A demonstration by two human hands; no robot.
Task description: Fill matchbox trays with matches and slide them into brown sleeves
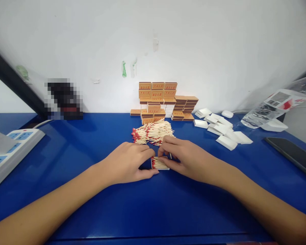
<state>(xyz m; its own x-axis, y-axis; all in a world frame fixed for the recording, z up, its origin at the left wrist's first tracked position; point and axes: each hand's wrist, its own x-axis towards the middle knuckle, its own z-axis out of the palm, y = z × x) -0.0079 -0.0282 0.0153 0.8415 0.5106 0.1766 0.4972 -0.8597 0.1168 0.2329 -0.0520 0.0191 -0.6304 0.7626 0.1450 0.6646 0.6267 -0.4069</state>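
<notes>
Left grip (pixel 129 161) half-spread, holding matchbox tray (pixel 165 168) by edges; right grip (pixel 187 158) bunched over matches (pixel 157 163), can't tell if pinching.

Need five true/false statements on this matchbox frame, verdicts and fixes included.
1. The left hand and right hand are both at the small tray of red-tipped matches. True.
2. The loose match pile lies nearer the person than that tray. False: it lies beyond the tray.
3. Stacked matchboxes stand beyond the pile. True.
4. The dark phone lies left of the left hand. False: it lies right of the right hand.
5. Loose white trays lie right of the stacked matchboxes. True.
</notes>
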